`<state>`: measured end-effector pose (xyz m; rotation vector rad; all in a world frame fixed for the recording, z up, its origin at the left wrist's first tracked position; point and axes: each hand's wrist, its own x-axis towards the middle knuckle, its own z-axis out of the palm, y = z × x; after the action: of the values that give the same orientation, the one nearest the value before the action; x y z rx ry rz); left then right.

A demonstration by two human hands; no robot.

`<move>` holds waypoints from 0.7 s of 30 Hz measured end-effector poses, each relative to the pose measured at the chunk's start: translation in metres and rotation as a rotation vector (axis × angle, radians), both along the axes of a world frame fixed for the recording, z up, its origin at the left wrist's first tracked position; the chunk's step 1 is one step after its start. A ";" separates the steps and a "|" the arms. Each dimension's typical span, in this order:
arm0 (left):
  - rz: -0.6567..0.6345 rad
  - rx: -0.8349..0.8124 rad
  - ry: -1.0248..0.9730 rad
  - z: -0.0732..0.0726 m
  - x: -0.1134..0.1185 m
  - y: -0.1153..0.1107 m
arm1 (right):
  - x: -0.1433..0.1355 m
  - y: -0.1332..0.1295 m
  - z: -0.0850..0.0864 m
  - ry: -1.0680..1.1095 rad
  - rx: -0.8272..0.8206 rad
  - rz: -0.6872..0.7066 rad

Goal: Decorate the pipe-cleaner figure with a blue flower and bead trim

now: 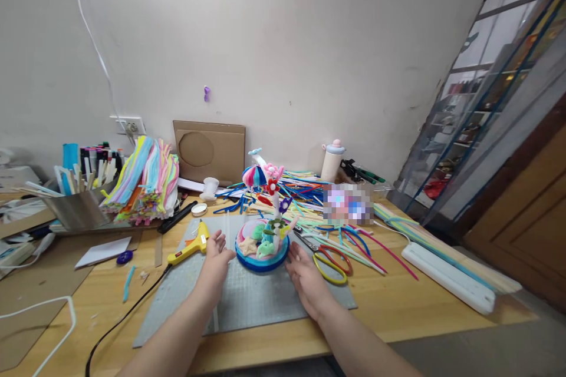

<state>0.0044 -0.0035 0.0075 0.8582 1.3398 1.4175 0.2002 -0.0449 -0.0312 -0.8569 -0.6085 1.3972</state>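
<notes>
A round blue-rimmed base rests on a grey cutting mat. It carries pastel fuzzy shapes and an upright white stem with flowers and a striped balloon-like top. My left hand is just left of the base, its fingers apart and nothing in it. On the other side, my right hand lies open close to the base's right edge; whether its fingertips touch the rim I cannot tell. A yellow glue gun lies left of my left hand. Scissors with a yellow handle lie beyond my right hand.
Many loose pipe cleaners spread behind the mat. A colourful bundle and a metal holder of sticks stand left. Cardboard leans on the wall near a bottle. A white power strip lies right.
</notes>
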 end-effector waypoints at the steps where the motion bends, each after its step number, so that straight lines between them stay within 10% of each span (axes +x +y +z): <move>1: 0.000 -0.005 -0.001 -0.001 0.001 0.000 | 0.000 0.000 0.000 0.002 0.003 0.002; 21: 0.032 0.022 -0.014 -0.007 -0.005 0.008 | 0.000 0.002 -0.005 0.044 -0.024 -0.045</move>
<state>-0.0007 0.0040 0.0001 0.8426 1.3348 1.4633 0.2005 -0.0429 -0.0360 -0.8519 -0.5372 1.3816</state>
